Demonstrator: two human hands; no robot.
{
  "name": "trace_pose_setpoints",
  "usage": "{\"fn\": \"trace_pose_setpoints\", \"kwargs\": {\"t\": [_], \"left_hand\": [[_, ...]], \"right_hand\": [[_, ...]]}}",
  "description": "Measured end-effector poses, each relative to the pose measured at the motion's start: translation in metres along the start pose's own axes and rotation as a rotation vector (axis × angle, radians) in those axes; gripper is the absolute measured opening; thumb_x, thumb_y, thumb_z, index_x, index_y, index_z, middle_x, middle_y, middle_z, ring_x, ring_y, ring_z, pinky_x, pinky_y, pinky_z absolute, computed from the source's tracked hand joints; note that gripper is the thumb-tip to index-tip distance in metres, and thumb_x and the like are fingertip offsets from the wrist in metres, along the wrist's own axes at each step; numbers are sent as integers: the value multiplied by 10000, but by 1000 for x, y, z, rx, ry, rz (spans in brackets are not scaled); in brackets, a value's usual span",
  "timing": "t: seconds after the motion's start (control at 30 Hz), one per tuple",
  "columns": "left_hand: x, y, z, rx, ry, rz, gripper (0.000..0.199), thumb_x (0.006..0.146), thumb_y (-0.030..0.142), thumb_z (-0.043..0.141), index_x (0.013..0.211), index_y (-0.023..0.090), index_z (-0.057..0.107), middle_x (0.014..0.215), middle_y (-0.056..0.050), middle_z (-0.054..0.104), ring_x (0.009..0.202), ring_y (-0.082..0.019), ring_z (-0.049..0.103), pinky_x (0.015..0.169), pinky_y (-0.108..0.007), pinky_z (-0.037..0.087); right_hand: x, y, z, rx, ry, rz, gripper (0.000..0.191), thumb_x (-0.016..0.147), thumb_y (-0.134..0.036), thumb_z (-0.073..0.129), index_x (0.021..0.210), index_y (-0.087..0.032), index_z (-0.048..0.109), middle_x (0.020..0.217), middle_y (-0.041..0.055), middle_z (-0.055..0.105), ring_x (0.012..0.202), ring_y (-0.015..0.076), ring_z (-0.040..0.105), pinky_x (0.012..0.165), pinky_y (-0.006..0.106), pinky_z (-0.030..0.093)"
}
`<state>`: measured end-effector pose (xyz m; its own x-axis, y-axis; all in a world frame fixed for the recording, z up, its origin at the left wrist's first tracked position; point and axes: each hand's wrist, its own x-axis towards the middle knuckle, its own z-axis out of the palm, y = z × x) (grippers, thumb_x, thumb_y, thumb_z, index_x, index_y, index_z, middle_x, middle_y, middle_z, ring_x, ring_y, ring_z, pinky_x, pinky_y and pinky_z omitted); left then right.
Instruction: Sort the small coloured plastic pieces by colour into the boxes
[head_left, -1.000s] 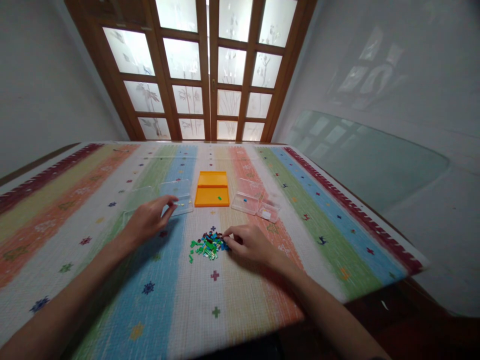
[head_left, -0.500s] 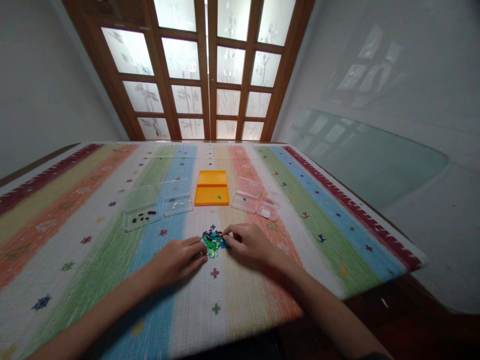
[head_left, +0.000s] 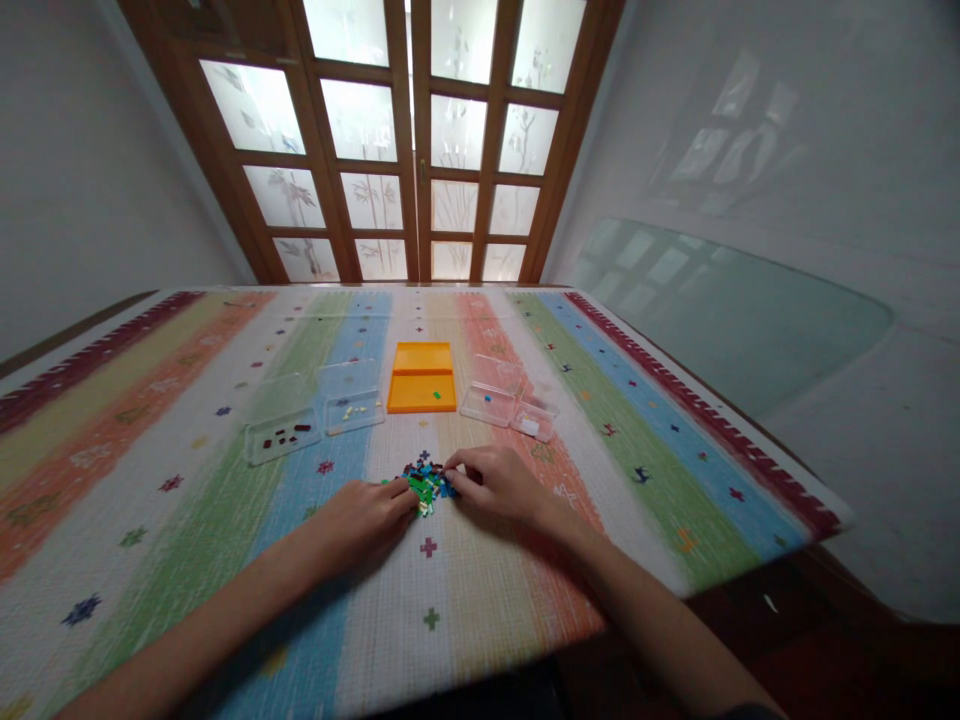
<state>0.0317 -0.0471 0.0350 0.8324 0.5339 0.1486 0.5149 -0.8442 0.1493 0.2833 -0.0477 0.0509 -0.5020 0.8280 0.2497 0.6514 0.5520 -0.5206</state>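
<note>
A small pile of mixed bricks (head_left: 427, 486), green, blue, dark red and pale, lies on the striped cloth between my hands. My left hand (head_left: 381, 508) touches the left side of the pile, its fingers drawn together; what they hold, if anything, is hidden. On the right side of the pile, my right hand (head_left: 489, 480) has thumb and forefinger pinched together at the bricks, and nothing can be made out between them. Beyond the pile stands an open orange case (head_left: 421, 393) with a green brick (head_left: 437, 395) in it.
Left of the case are a clear box (head_left: 283, 448) with several dark red bricks and another clear box (head_left: 354, 424) with pale pieces. To its right, one clear box (head_left: 487, 413) holds a blue brick, beside a smaller clear box (head_left: 533, 425). The table's near edge is below my forearms.
My left hand has shifted slightly right and up, onto the pile's left edge, and a few green bricks there now show above its fingers. My right hand has barely moved.
</note>
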Motion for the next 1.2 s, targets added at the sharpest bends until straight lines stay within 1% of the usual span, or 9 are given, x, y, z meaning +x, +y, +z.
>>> {"fn": "trace_pose_setpoints", "kwargs": {"t": [0.27,0.37,0.5,0.6,0.73,0.83,0.93,1.07,1.2], "left_hand": [[-1,-3,4,6,42,63,285,1018,183,329,1001,160,612,881,-65,706,602,-130,634,535,-231,474],[1,2,-4,-32,53,49,284,1032,234,330,968,166,598,844,-53,691,610,-128,626,552,-232,464],[1,1,-26,-87,31,10,270,1030,276,355,933,178,588,769,-22,659,587,-126,601,549,-235,428],[1,-14,-45,-138,49,-68,252,1018,319,384,979,192,599,738,-1,639,598,-130,600,584,-239,429],[4,-54,-63,-72,104,-219,289,974,380,411,956,183,621,696,-4,611,579,-148,569,599,-261,417],[8,-87,-69,-35,114,-335,306,930,401,446,943,169,645,666,-7,605,564,-156,559,587,-260,404],[11,-112,-67,-21,112,-413,298,889,397,475,892,169,666,610,0,597,544,-152,549,574,-246,391],[9,-125,-62,-50,98,-437,332,882,394,469,880,157,702,628,-28,651,549,-153,567,579,-242,395],[3,-120,-64,-42,180,-467,391,924,416,430,943,156,722,651,-35,677,542,-151,570,590,-241,401]], "right_hand": [[1,-2,-2,-4,-12,5,178,945,-219,597,951,-158,764,743,45,723,633,125,583,622,243,363],[1,-2,-2,-9,-7,8,184,944,-221,591,947,-160,765,745,45,727,633,126,584,623,245,364],[0,-2,-2,-11,-7,6,192,940,-223,583,945,-165,766,755,50,736,635,127,589,629,247,370],[0,-2,-2,-10,-8,11,195,935,-222,581,956,-165,767,764,53,740,638,129,597,627,246,375],[-1,-1,-1,-10,-8,6,192,933,-214,581,962,-161,764,756,49,736,627,126,596,627,242,377],[-1,1,0,-2,-3,5,182,929,-206,588,951,-159,762,760,48,738,630,125,595,631,240,381],[-1,2,1,12,-7,8,185,930,-198,581,949,-167,762,748,38,734,609,118,578,625,239,380],[-1,2,1,28,-5,5,188,929,-193,576,939,-163,761,765,46,741,619,119,589,640,244,392],[-1,2,1,28,4,6,197,937,-200,563,942,-158,756,805,61,751,657,126,611,659,249,403]]}}
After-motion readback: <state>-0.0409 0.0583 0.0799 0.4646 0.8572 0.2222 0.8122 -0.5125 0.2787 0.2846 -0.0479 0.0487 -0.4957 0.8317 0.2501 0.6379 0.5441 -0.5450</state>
